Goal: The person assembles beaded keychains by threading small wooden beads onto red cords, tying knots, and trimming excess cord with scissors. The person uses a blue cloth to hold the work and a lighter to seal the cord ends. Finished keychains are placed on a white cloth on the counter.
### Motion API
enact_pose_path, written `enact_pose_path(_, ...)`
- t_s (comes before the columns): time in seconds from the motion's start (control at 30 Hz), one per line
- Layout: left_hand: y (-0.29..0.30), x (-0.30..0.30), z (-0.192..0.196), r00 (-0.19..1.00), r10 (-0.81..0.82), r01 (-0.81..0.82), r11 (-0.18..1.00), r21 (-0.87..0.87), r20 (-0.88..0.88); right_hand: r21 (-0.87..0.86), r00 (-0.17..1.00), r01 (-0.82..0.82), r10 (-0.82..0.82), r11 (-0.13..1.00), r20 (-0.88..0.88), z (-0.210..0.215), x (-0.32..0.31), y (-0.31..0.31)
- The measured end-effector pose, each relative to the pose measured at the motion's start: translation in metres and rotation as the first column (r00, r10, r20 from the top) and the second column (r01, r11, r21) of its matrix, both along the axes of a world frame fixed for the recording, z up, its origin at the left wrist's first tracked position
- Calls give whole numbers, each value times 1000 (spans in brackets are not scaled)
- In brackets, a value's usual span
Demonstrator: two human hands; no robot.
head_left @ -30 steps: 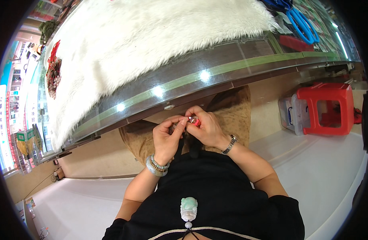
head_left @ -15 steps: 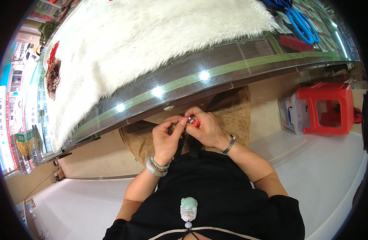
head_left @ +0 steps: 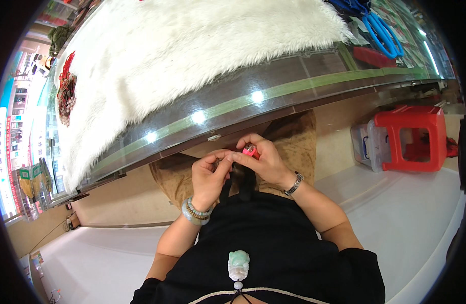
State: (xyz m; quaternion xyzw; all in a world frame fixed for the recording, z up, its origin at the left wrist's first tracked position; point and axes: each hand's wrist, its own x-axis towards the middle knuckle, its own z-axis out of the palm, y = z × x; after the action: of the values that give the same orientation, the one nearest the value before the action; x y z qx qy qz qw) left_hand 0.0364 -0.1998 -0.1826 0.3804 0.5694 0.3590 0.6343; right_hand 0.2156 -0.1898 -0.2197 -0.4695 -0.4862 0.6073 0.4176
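Observation:
In front of my waist, below the counter's front edge, my two hands meet at the fingertips. My right hand [head_left: 266, 161] is closed around a small pink-red object with a metal end, which looks like a lighter [head_left: 250, 151]. Its thumb reaches across to the left fingertips. My left hand [head_left: 210, 175] is held in a pinch, thumb against forefinger. Something small and dark shows among its curled fingers, too hidden to name. Bracelets [head_left: 195, 212] circle my left wrist, and a dark metal watch or bracelet [head_left: 294, 183] sits on my right.
White fur [head_left: 192, 45] covers much of the glass counter [head_left: 288, 83] ahead. A bundle of red-corded strings [head_left: 67, 96] lies at its left. Blue handles [head_left: 383, 34] rest at the far right. A red plastic stool [head_left: 420, 161] and a clear box [head_left: 370, 147] stand at the right below.
My right forefinger has lifted away from the left fingertips, and the pink-red lighter has shifted slightly right and up, showing more. My left hand stays nearly in place, still pinching.

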Motion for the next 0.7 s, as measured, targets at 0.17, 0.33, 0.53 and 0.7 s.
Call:
enact_pose_path(0.17,2,-5,10,983,-17,37,994,-104,184,-151,917,-100,32,984,-397,4,2,1)
enact_pose_path(0.33,3,-9,19,926,17,58,980,-188,376,-406,733,-204,-136,891,-667,7,13,1)
enact_pose_path(0.53,1,-14,34,880,40,80,970,-231,473,-354,843,-312,85,882,-532,14,14,-4)
enact_pose_path(0.7,-3,-13,40,882,63,52,972,-229,468,-305,873,-277,105,911,-477,29,8,-7)
